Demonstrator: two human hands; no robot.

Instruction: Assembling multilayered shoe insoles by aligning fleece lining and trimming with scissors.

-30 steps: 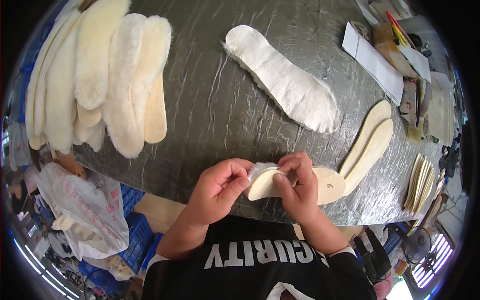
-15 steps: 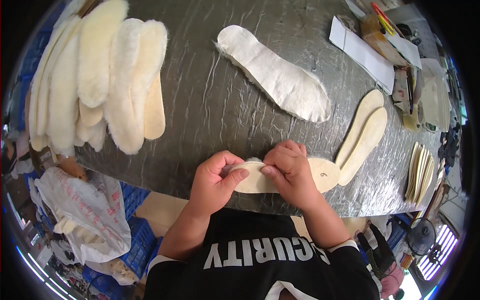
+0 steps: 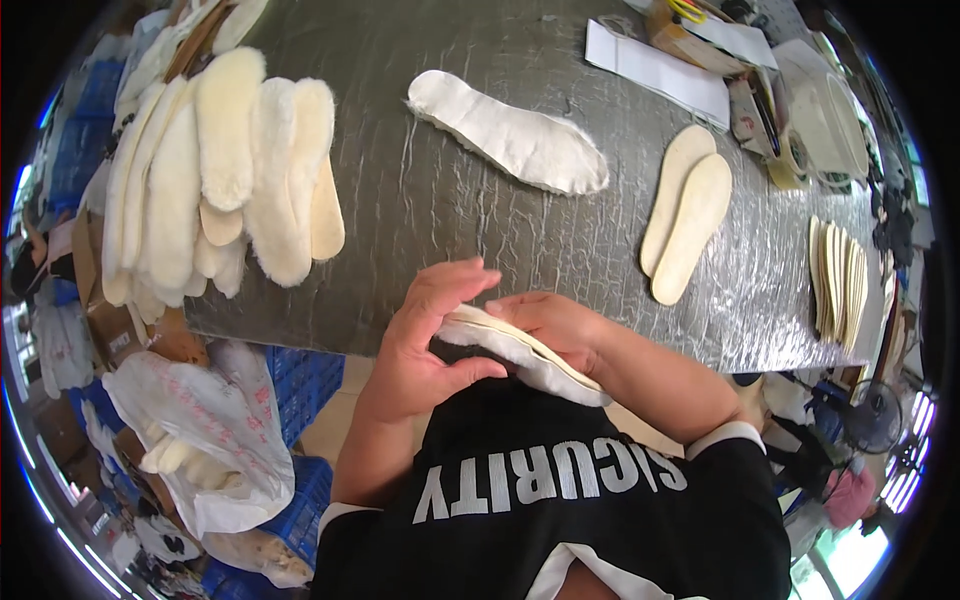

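Close to my body, off the table's near edge, I hold a fleece insole [image 3: 530, 364] tilted on its side. Its white fluffy face is toward me, and a cream backing layer runs along the upper edge. My right hand [image 3: 548, 325] grips it from the far side, fingers partly hidden behind it. My left hand [image 3: 425, 345] is around the insole's left end, with fingers stretched and thumb spread apart. Farther out on the table lies a white insole piece [image 3: 510, 135] with a furry rim. Two flat cream insoles [image 3: 690, 225] overlap to the right.
A pile of fluffy fleece insoles [image 3: 175, 200] covers the table's left side. At the right edge stands a row of cream insoles [image 3: 838, 285]. White paper [image 3: 655, 75] and a plastic container [image 3: 825, 115] sit at the far right. Below left are a plastic bag [image 3: 205, 430] and blue crates [image 3: 305, 395].
The insole has turned from showing its cream backing to showing fleece, and has come nearer my body. My left hand's pinch has opened. The whole view has shifted.
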